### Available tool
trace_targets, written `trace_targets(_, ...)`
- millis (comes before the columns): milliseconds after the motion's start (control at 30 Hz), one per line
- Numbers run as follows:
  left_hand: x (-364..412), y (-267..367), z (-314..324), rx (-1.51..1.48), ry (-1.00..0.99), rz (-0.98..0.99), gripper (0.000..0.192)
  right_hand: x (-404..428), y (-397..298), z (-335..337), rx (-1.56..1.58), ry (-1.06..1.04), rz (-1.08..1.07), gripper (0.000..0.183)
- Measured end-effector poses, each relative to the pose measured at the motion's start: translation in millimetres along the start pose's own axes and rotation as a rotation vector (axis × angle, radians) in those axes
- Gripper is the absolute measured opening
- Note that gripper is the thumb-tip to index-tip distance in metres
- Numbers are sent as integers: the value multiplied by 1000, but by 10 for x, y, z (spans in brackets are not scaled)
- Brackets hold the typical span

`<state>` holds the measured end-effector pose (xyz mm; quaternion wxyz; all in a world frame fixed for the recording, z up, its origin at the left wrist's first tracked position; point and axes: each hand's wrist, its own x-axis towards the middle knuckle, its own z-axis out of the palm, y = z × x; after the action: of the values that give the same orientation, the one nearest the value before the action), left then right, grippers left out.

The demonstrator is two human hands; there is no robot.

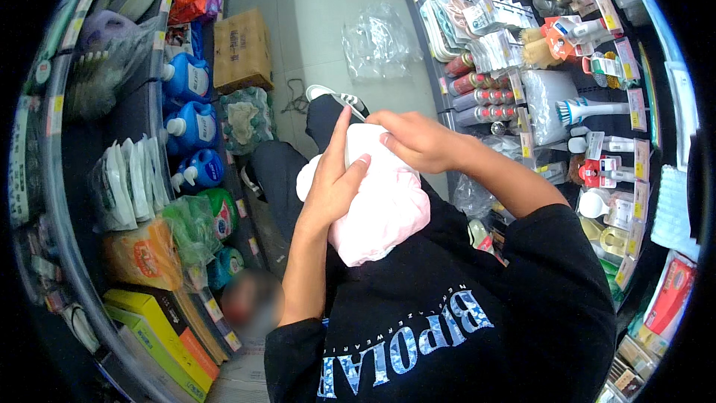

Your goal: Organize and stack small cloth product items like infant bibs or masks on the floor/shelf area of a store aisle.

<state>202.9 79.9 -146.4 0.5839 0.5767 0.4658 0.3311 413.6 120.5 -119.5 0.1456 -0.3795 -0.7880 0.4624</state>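
Observation:
A soft, crumpled pale pink bundle [383,215], seemingly cloth or thin plastic, rests in my lap. At its far end is a smooth white piece [366,143], too overexposed to name; I cannot tell whether it is part of the bundle. My right hand [419,140] pinches the right edge of this white piece between thumb and bent fingers. From the left, my left hand [338,179] holds its side, index finger stretched forward and thumb lying on top. Beyond the left hand a rounded white part [306,178] sticks out.
Left shelves hold blue detergent jugs [196,127], white packets [134,179] and yellow boxes [162,341]. A cardboard carton [243,50] and a wrapped pack [248,120] stand beside them. Clear plastic wrap [380,47] lies on the aisle floor. Brushes [593,109] hang on the right.

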Motion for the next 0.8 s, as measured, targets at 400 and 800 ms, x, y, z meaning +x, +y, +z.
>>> trace_targets(400,102,-128,26,-146,-4,11,47,35,191,237,-106,374,-195,27)
trace_targets(800,-4,-161,-20,-431,92,-79,37,32,315,592,979,566,95,23)
